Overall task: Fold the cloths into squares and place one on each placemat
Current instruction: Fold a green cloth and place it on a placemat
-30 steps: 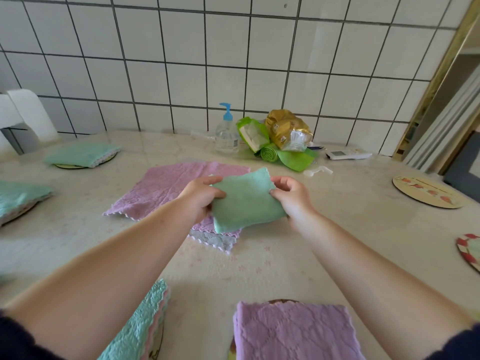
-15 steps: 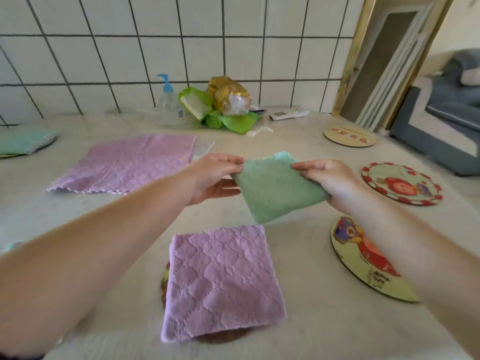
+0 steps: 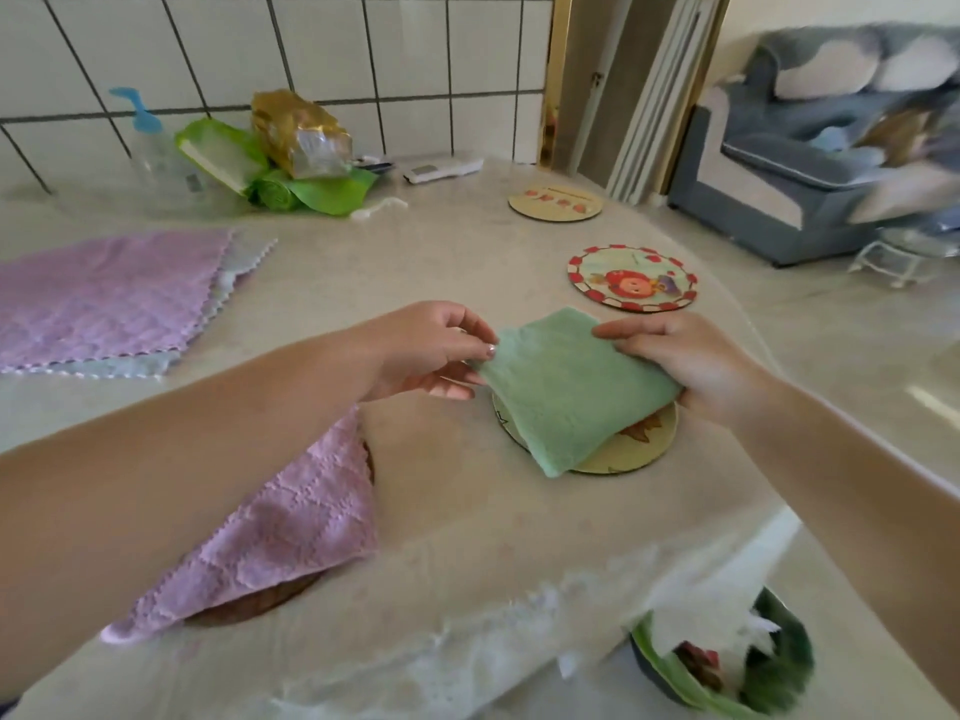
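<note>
Left hand [image 3: 431, 350] is pinching the left edge of the folded green cloth [image 3: 566, 392] between thumb and fingertips, and the right hand [image 3: 685, 366] is gripping the right side, fingers curled over the top. The cloth is sitting mid-frame, tilted, lying over a round cartoon placemat [image 3: 631, 449] with the lower right of the mat peeking out. Just above that, a red-bordered placemat [image 3: 632, 279] is lying bare, and a tan placemat [image 3: 555, 201] is sitting further up. Lower left, a folded pink cloth [image 3: 291, 527] is covering a dark placemat [image 3: 260, 602], partly behind the left forearm. At the left edge, a stack of unfolded cloths [image 3: 104, 298], pink on top, is lying flat on the table [image 3: 467, 537].
</note>
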{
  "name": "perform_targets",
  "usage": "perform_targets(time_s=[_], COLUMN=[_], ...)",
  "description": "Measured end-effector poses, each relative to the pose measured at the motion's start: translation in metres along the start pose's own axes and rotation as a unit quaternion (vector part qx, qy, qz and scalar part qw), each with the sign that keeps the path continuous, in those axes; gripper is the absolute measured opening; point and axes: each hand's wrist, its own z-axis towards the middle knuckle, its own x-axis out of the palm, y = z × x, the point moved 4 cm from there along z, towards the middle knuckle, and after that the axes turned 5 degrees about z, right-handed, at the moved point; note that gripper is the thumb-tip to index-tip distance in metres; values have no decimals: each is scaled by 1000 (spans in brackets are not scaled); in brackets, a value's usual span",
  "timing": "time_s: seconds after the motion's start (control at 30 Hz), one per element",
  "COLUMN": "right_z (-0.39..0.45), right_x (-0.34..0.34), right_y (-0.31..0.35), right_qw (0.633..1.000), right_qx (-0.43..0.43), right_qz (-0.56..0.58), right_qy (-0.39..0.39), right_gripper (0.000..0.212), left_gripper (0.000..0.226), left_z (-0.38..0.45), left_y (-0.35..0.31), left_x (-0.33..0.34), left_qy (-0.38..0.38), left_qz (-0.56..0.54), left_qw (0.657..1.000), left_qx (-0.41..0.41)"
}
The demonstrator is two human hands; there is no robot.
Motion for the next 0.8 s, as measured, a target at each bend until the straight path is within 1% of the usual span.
perform_targets(time_s=[0.13, 0.3, 0.53, 0.6, 0.7, 0.8], right_z=[-9, -15, -16, -17, -17, -20], right_x=[-10, -15, -13, -11, -6, 13], right_y=[-5, -8, -4, -2, 9, 28], right_qw=[1000, 999, 990, 983, 967, 953], right_qx=[-5, -15, -52, -70, -122, -178], right_qz=[-9, -15, -128, -164, -214, -237], right_qy=[-13, -35, -41, -49, -71, -60], right_gripper=[27, 21, 18, 20, 31, 33], left_gripper=[11, 23, 23, 24, 27, 24], left_z=[4, 5, 6, 5, 2, -5], left_y=[-1, 0, 3, 3, 5, 6], left_x=[10, 15, 15, 14, 4, -11], left_qy=[7, -3, -16, -11, -21, -39], left_qz=[22, 37, 74, 67, 72, 72], left_qw=[1000, 999, 997, 998, 997, 996], left_qx=[5, -1, 18, 19, 23, 27])
